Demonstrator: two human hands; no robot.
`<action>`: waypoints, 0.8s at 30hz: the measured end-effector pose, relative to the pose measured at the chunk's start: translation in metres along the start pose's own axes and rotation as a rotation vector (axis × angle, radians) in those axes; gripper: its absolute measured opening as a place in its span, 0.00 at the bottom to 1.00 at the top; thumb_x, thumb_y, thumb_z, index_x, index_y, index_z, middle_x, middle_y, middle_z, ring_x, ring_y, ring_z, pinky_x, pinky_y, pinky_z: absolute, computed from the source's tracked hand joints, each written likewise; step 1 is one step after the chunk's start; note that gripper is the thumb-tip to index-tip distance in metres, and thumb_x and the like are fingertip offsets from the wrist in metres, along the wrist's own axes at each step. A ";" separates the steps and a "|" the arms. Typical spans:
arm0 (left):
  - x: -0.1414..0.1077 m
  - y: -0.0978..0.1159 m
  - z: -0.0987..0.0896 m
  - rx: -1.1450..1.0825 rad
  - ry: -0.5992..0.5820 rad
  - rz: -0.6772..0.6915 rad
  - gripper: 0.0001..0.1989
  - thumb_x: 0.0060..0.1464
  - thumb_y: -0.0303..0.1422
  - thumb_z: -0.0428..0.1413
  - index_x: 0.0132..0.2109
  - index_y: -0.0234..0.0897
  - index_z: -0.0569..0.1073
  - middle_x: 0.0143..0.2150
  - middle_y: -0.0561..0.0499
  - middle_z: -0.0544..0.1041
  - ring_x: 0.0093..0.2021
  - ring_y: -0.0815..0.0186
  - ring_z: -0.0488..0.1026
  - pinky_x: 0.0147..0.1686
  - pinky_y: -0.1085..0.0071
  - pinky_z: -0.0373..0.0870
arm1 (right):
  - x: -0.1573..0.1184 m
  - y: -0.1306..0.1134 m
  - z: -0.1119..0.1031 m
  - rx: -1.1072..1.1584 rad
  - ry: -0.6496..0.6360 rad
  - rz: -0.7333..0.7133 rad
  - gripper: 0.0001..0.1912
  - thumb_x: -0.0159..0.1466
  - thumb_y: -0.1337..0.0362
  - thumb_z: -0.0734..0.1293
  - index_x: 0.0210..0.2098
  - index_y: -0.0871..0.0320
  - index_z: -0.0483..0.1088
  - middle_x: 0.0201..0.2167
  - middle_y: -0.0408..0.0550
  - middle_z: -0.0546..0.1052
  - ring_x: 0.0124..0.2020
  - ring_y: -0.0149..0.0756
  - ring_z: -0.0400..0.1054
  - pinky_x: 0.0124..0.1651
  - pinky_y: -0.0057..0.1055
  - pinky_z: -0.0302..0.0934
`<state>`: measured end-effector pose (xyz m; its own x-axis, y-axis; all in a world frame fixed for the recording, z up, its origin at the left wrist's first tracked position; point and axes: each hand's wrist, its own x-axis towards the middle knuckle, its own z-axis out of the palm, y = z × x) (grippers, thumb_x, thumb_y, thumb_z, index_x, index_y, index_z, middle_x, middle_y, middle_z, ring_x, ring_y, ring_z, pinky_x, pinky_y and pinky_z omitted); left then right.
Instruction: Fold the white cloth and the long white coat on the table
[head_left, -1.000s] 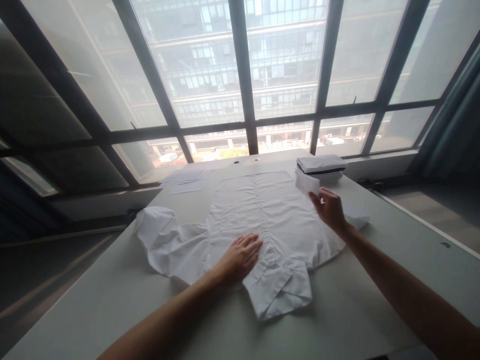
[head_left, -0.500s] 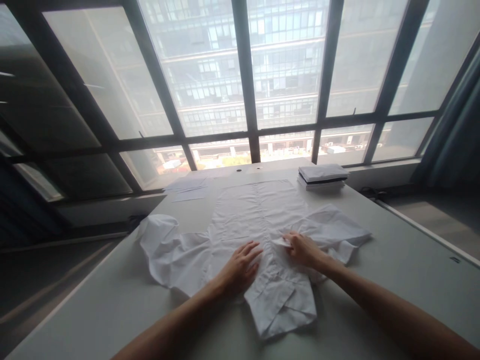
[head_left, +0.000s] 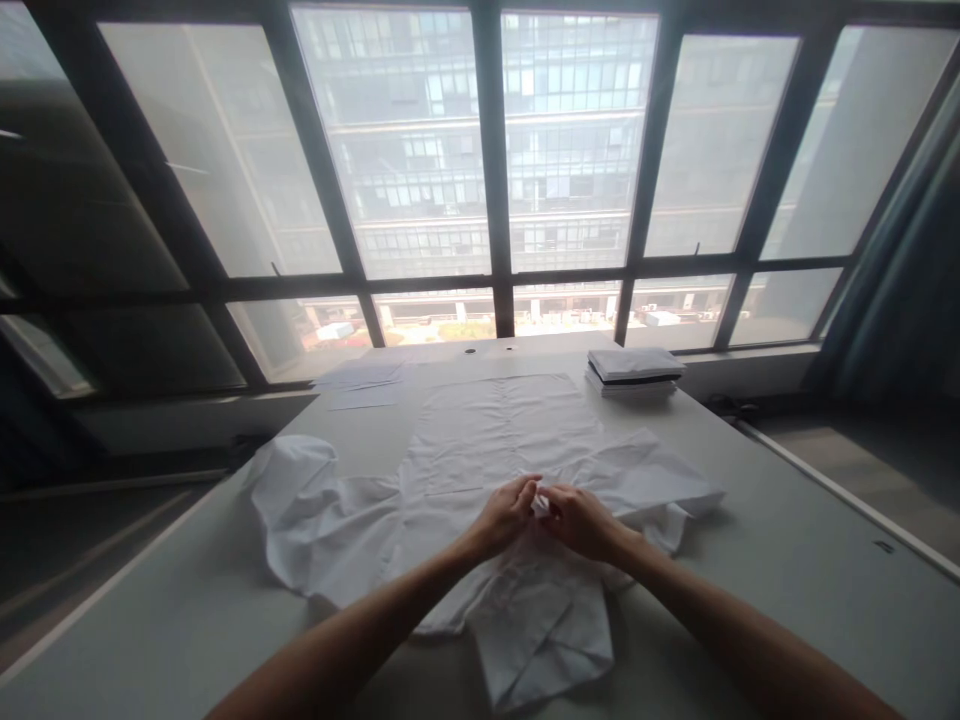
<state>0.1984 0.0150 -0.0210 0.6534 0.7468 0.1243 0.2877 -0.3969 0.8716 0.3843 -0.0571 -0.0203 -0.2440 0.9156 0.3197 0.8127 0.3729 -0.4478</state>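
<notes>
A white long-sleeved shirt lies spread on the table, its body stretching away from me and its sleeves out to both sides. A creased, folded part of it hangs toward me at the near end. Over the shirt's middle seam, my left hand and my right hand meet with fingertips almost touching. Both sets of fingers are closed in a pinch on the shirt's cloth, lifting it slightly. The exact bit between the fingertips is hidden.
Sheets of white paper lie at the table's far left. A stack of folded white cloth with a dark layer sits at the far right. The white table reaches to large windows, with a curtain at the right.
My left hand has moved from lying flat on the shirt to pinching cloth beside the right hand. My right hand has shifted left toward the middle seam. The view has tilted slightly.
</notes>
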 end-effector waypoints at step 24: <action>0.060 -0.046 -0.176 -0.502 0.702 -0.209 0.28 0.31 0.34 0.76 0.41 0.33 0.75 0.33 0.46 0.79 0.30 0.64 0.77 0.26 0.73 0.73 | -0.004 0.175 -0.056 0.279 0.474 0.396 0.22 0.66 0.55 0.58 0.48 0.58 0.79 0.51 0.56 0.82 0.55 0.48 0.74 0.63 0.46 0.63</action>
<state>0.1010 0.1716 0.0297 -0.0054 0.9983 0.0579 -0.0953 -0.0582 0.9937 0.5573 -0.0036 -0.0532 0.3545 0.8498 0.3901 0.6104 0.1057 -0.7850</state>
